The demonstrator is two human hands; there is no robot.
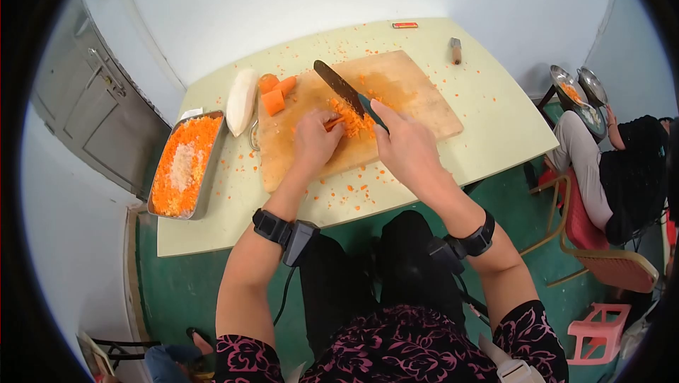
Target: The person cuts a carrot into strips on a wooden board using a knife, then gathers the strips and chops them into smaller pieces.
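My right hand (408, 144) is wrapped round the handle of a kitchen knife (339, 84), whose dark blade points away to the upper left over the wooden cutting board (424, 100). Fingers bent, my left hand (316, 139) holds carrot strips (334, 123) down on the board beside the blade. Around the knife lies a heap of cut carrot (353, 120). Larger carrot chunks (274, 102) rest at the board's upper left edge. A peeled white radish (242, 100) lies just left of them on the table.
A metal tray (205, 188) of diced carrot with a pale heap on top stands at the table's left. A wooden-handled tool (455, 50) and a red packet (405, 25) lie toward the back. Carrot bits dot the table. At right, another person sits on a red chair (612, 266) near metal bowls (564, 79).
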